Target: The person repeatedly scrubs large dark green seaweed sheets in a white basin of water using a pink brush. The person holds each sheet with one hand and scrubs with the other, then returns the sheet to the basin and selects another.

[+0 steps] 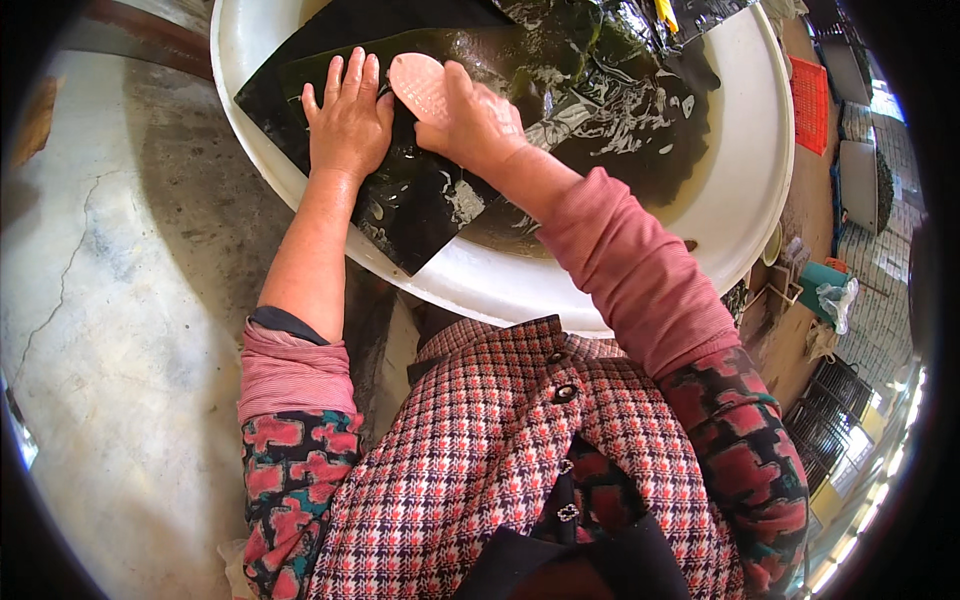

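A dark, wet, flat board (409, 225) lies across the near left rim of a round white basin (525, 289), with broad dark green sheets that look like kelp (465, 45) spread over it. My left hand (349, 116) presses down flat on the dark sheet, its fingers apart and nothing in it. Just right of it, my right hand (480, 120) grips an oval pink brush or scrubber (420, 86), tilted over the sheet; its underside is hidden. More glossy dark sheets (637, 112) lie in brownish water in the basin, right of my right hand.
Something yellow (666, 15) lies on the sheets at the top. To the right stand a red plastic crate (810, 105), a teal container (817, 292) with a clear plastic bag (838, 304), and dark crates (829, 412). Cracked concrete floor (97, 262) extends on the left.
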`<action>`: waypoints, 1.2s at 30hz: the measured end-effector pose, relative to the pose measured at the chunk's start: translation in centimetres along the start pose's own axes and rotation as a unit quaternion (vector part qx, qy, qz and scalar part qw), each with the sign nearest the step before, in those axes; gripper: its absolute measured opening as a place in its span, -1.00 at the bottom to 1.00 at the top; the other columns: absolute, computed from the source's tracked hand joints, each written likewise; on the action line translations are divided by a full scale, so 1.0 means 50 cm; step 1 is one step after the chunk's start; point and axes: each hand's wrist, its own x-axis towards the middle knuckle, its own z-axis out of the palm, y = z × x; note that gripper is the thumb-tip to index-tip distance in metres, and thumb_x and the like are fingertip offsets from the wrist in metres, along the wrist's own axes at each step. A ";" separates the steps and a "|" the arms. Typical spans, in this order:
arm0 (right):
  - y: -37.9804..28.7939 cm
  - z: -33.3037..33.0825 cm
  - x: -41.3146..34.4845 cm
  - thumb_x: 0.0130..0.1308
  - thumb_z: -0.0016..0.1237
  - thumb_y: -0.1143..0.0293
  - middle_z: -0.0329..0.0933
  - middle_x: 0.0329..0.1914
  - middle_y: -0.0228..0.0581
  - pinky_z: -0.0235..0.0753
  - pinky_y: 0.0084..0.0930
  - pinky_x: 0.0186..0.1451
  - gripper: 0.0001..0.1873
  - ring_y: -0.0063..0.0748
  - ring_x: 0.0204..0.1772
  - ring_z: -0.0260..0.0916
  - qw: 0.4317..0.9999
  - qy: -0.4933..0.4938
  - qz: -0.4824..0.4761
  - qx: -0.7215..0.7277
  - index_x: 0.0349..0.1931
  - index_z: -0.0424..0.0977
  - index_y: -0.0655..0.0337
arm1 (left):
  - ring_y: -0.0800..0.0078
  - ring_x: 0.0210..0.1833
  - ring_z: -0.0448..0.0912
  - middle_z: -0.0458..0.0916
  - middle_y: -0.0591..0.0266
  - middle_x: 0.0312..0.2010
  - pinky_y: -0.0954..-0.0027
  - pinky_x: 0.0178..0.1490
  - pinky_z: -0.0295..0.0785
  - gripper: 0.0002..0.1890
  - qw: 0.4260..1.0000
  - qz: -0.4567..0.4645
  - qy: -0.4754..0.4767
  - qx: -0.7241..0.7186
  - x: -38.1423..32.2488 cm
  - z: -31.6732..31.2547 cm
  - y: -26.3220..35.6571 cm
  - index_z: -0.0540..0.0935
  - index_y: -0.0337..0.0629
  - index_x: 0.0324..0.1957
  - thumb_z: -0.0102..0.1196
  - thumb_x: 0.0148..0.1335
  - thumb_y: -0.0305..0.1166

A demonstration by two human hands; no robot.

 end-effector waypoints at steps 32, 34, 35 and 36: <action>0.488 -0.177 -0.536 0.01 0.27 0.22 0.53 0.01 0.14 0.54 -0.17 0.03 -0.16 0.09 0.01 0.55 0.929 0.271 0.252 0.029 0.29 0.16 0.24 | -0.02 0.43 0.15 0.16 0.02 0.41 -0.19 0.38 0.01 -0.11 0.964 0.206 -0.058 -0.156 -0.073 -0.084 0.055 0.26 0.06 0.38 0.23 0.01 0.12; 0.527 -0.195 -0.583 0.02 0.26 0.21 0.53 0.00 0.14 0.54 -0.18 0.03 -0.18 0.10 0.00 0.55 0.917 0.320 0.236 0.027 0.28 0.19 0.26 | -0.03 0.40 0.19 0.18 0.05 0.40 -0.14 0.37 0.06 -0.15 0.966 0.223 -0.058 -0.121 -0.079 -0.096 0.075 0.28 0.14 0.37 0.28 -0.04 -0.10; 0.543 -0.203 -0.600 0.03 0.25 0.20 0.53 0.02 0.14 0.54 -0.19 0.05 -0.19 0.09 0.02 0.54 0.905 0.345 0.246 0.045 0.28 0.20 0.27 | -0.02 0.37 0.24 0.23 0.08 0.37 0.00 0.32 0.20 -0.22 0.969 0.218 -0.023 -0.117 -0.071 -0.097 0.081 0.33 0.12 0.34 0.26 -0.02 -0.27; 0.557 -0.208 -0.613 0.03 0.26 0.19 0.52 0.04 0.14 0.53 -0.20 0.06 -0.19 0.08 0.04 0.54 0.902 0.350 0.253 0.020 0.27 0.21 0.29 | 0.00 0.30 0.30 0.27 0.10 0.34 0.07 0.26 0.27 -0.24 0.972 0.218 -0.010 -0.089 -0.067 -0.096 0.089 0.35 0.11 0.32 0.24 -0.03 -0.34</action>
